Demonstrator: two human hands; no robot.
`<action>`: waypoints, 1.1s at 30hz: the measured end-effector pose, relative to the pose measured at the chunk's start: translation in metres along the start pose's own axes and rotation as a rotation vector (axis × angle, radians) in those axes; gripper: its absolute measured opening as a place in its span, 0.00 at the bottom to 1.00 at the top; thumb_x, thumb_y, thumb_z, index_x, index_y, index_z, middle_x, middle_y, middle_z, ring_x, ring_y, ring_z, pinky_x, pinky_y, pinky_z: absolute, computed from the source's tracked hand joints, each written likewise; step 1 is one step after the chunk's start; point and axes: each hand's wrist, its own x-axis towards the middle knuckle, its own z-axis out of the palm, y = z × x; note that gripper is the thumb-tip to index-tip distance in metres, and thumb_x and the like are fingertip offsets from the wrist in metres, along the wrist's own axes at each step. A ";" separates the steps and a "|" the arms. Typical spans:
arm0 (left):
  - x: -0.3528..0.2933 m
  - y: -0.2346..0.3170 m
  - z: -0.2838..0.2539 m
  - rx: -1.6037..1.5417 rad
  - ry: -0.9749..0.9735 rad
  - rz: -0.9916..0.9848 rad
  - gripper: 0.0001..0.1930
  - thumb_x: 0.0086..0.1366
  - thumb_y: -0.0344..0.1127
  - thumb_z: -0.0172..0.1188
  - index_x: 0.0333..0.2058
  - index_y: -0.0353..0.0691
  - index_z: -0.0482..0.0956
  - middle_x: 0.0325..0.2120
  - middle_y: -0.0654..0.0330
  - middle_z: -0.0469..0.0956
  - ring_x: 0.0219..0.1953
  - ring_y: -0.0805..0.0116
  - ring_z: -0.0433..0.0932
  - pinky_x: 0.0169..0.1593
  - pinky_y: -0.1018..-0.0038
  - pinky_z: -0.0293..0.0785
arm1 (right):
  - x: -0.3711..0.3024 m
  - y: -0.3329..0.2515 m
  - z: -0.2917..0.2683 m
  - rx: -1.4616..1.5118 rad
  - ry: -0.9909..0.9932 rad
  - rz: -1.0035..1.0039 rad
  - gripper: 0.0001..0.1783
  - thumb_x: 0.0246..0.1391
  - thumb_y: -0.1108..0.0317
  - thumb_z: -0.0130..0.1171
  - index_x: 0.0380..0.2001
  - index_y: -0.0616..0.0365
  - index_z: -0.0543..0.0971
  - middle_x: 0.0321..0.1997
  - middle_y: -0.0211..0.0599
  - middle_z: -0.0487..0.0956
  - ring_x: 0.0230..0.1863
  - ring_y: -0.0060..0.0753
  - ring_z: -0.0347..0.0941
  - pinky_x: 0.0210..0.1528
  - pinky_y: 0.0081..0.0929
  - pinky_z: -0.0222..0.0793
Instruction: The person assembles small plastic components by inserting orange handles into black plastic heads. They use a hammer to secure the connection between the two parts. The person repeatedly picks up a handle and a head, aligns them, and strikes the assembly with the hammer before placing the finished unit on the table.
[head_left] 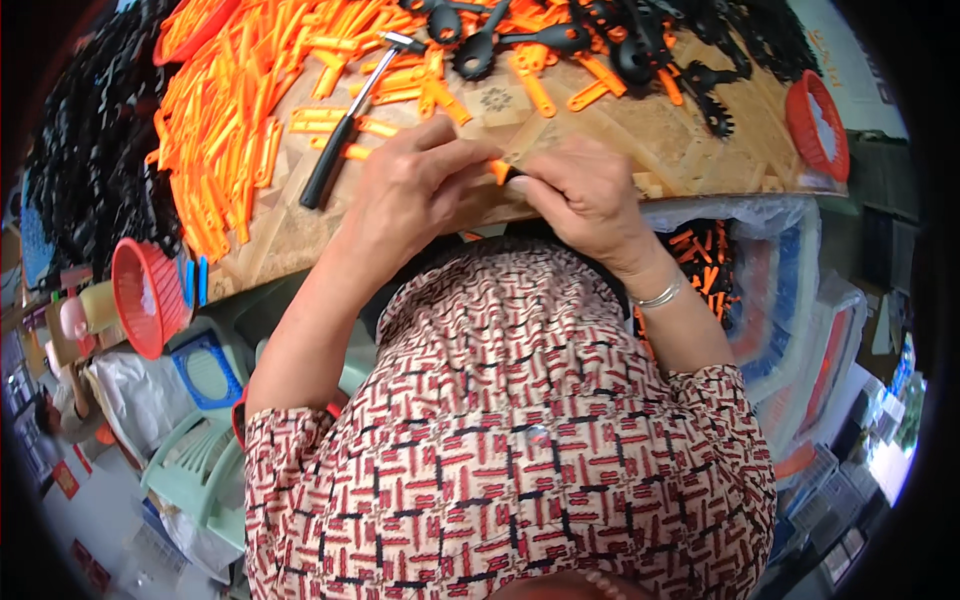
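Close together at the table's near edge, both my hands are closed on one small work piece. From my left hand (418, 178) sticks the tip of an orange plastic handle (498, 170). My right hand (588, 190) pinches the black utensil part (515, 173) that meets that tip; most of both parts is hidden by my fingers. A hammer (345, 125) with a black grip lies left of my hands, its metal head away from me. Beyond my hands lie loose orange handles (540, 92) and black kitchen utensil heads, among them a pasta server (475, 55).
A big heap of orange handles (215, 120) covers the table's left, beside a dark pile of black parts (90, 140). Red baskets (150, 300) hang at the left edge and stand at the right (820, 130). A plastic-lined container (770, 260) with orange pieces sits below the right edge.
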 end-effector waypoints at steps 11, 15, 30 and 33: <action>-0.020 -0.031 -0.010 0.194 0.275 -0.008 0.22 0.62 0.29 0.67 0.56 0.48 0.80 0.45 0.55 0.77 0.40 0.56 0.76 0.47 0.65 0.74 | -0.033 -0.008 -0.031 -0.368 -0.046 0.089 0.19 0.47 0.78 0.67 0.45 0.57 0.84 0.36 0.37 0.83 0.38 0.38 0.78 0.43 0.36 0.70; -0.022 -0.051 -0.029 0.630 0.077 0.013 0.21 0.57 0.28 0.65 0.51 0.49 0.81 0.49 0.62 0.76 0.56 0.57 0.72 0.57 0.61 0.71 | -0.045 -0.008 -0.046 -0.480 -0.017 0.132 0.21 0.47 0.81 0.64 0.46 0.55 0.84 0.37 0.36 0.82 0.38 0.40 0.77 0.45 0.37 0.69; 0.016 0.007 0.032 -0.251 -0.076 0.052 0.10 0.66 0.27 0.62 0.46 0.36 0.82 0.33 0.54 0.78 0.36 0.58 0.79 0.42 0.70 0.75 | -0.075 -0.003 -0.023 -0.702 0.035 -0.036 0.22 0.45 0.74 0.61 0.47 0.56 0.83 0.36 0.33 0.76 0.39 0.35 0.75 0.50 0.41 0.67; 0.021 0.008 0.054 -0.168 -0.064 0.066 0.10 0.64 0.26 0.64 0.44 0.37 0.84 0.32 0.54 0.76 0.34 0.56 0.78 0.40 0.69 0.75 | -0.080 -0.003 -0.020 -0.742 0.027 -0.036 0.22 0.46 0.74 0.61 0.48 0.54 0.83 0.37 0.33 0.76 0.40 0.35 0.75 0.51 0.43 0.65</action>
